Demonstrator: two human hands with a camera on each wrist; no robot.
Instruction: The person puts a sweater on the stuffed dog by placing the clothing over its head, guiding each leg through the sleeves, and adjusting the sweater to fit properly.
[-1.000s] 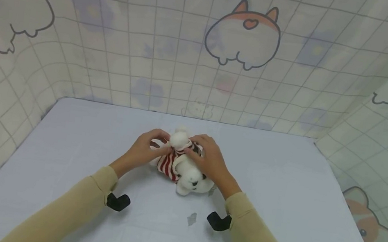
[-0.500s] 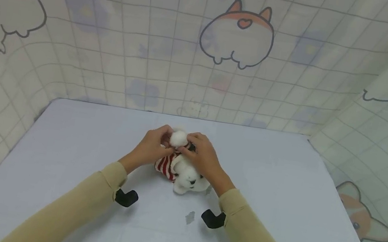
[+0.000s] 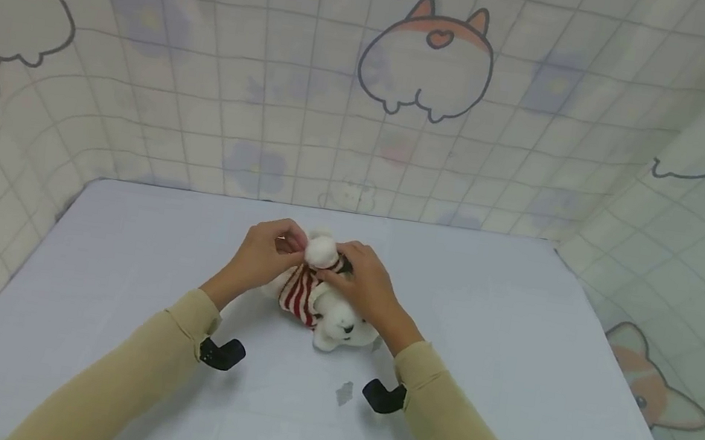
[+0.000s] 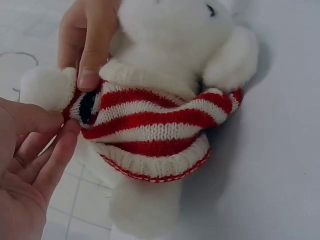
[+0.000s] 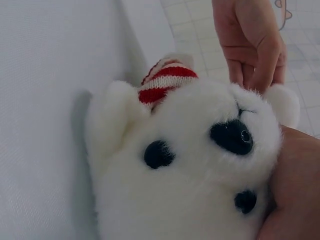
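A white plush bear (image 3: 339, 316) lies on its back on the table, wearing a red-and-white striped knit sweater (image 4: 150, 120). Its white paw (image 3: 322, 252) sticks out of a sleeve between my two hands. At the sleeve's end, my left hand (image 3: 267, 249) pinches the knit with thumb and fingertips. My right hand (image 3: 367, 282) grips the same sleeve from the other side, its thumb pressed on the knit beside a dark patch (image 4: 88, 106). The bear's face (image 5: 200, 145), with black eyes and nose, fills the right wrist view, where the right fingertips are hidden.
The white tabletop (image 3: 508, 362) extends around the bear, with a small grey mark (image 3: 344, 393) in front. A tile-patterned curtain (image 3: 318, 80) with cartoon corgis encloses the back and sides. Black wrist mounts (image 3: 222, 353) jut from both beige sleeves.
My left hand closed in on the sleeve end, then drew slightly back to the left, still at the cuff. My right hand keeps its hold. The head view has shifted slightly.
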